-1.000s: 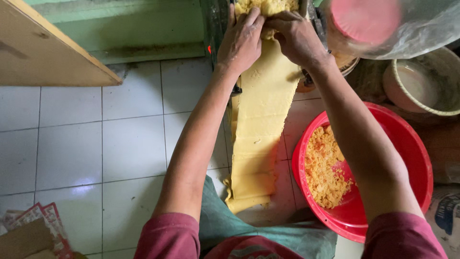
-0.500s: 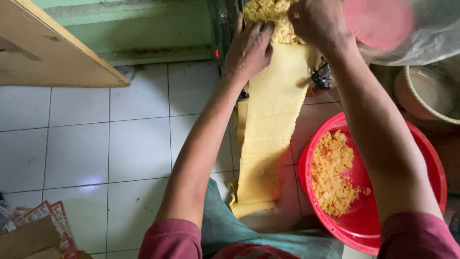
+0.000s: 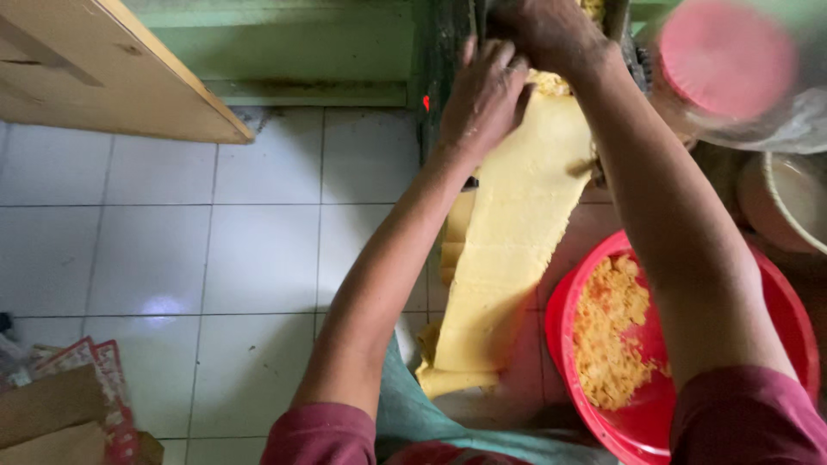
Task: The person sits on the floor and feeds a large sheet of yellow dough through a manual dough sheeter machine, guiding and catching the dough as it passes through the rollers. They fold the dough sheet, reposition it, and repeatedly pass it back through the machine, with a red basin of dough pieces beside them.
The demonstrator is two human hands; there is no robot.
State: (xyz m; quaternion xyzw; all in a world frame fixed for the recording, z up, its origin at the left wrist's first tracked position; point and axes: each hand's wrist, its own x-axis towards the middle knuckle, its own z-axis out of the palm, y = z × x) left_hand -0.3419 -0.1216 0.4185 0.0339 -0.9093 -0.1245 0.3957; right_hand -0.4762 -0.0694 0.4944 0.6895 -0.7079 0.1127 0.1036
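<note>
Pale wood, the slanted edge of a board or tabletop [image 3: 103,77], fills the upper left corner above a white tiled floor [image 3: 172,258], and at the bottom left lie scraps of cardboard with a red patterned packet [image 3: 77,379]. Moving right, the left hand [image 3: 487,99] rests flat on the top of a long yellow dough sheet [image 3: 508,258], its fingers [image 3: 500,65] spread and pressing rather than closed around anything. The sheet hangs down from a dark green machine [image 3: 448,52] at the top of the view, folding on itself near the person's knees. Just right of it the right hand [image 3: 551,30] is bunched over crumbly dough at the machine's mouth; whether its fingers grip a lump or merely push cannot be told, since the frame edge cuts them off. Further right, a red basin [image 3: 784,327] on the floor holds loose yellow crumbs [image 3: 612,344]; above it stands a jar with a pink lid [image 3: 728,60], blurred, and a pale bowl [image 3: 788,202]. The step in hand looks like feeding and guiding dough at the rollers; the next move seems to call for even pressure from both hands so the sheet neither tears nor bunches.
</note>
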